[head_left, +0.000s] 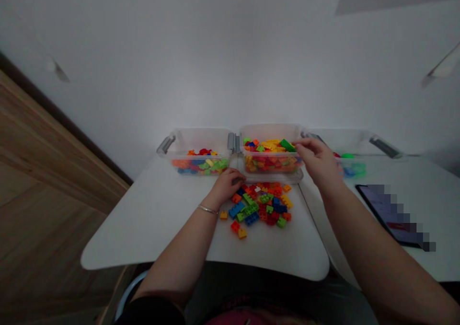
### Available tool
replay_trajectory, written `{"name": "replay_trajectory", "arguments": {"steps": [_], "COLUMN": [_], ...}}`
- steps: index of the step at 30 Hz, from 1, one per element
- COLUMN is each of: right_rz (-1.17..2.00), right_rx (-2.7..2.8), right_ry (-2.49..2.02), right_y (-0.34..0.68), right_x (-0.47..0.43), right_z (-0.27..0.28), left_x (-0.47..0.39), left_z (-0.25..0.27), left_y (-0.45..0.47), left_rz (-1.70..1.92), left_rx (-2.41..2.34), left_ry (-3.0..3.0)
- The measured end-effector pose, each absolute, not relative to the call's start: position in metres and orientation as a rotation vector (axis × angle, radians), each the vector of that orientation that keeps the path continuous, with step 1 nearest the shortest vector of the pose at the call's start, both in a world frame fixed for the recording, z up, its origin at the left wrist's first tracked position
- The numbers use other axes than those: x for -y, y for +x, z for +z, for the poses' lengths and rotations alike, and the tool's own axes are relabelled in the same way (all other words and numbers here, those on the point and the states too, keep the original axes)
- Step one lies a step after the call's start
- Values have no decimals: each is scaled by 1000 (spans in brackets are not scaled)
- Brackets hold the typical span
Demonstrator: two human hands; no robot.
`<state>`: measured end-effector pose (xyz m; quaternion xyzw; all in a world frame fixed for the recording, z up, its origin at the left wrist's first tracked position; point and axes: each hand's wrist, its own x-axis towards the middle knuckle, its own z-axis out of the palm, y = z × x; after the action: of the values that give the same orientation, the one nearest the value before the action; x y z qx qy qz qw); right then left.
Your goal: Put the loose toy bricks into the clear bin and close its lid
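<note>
My right hand [316,161] is at the right end of the middle clear box [271,129], its fingers closed in a pinch on a green building brick [287,145]. The brick is tilted above the multicoloured bricks in that box. My left hand [229,187], with a bracelet at the wrist, rests by the back left edge of a loose brick pile [264,205]. Its fingers are loosely bent and a little apart, with nothing visible in them. Blue, green, red, orange and yellow bricks make up the pile on the white table [168,219].
A left clear box [201,135] and a right clear box [345,138] also hold coloured pieces. Below the middle box lies a clear lid [273,177]. A tablet [381,214], partly pixelated, lies on the right. Wooden furniture [53,210] stands on the left.
</note>
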<state>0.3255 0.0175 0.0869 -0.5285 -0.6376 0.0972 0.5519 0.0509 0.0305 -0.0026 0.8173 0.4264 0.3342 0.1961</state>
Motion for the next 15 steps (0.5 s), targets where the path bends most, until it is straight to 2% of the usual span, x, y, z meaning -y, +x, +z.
{"name": "replay_trajectory", "arguments": {"steps": [5, 9, 12, 15], "right_rz": [447, 498, 457, 254], "right_rx": [1244, 1208, 1278, 1471], "right_ry": [-1055, -1145, -1322, -1439], "right_y": [334, 343, 347, 348], "right_x": [11, 23, 26, 26], "right_z": [81, 50, 21, 0], "left_x": [-30, -31, -32, -33], "left_z": [-3, -4, -6, -7], "left_y": [51, 51, 52, 51], "left_rz": [927, 926, 929, 930], "left_rx": [-1205, -1207, -1204, -1204], "left_ry": [2283, 2292, 2300, 2289]}}
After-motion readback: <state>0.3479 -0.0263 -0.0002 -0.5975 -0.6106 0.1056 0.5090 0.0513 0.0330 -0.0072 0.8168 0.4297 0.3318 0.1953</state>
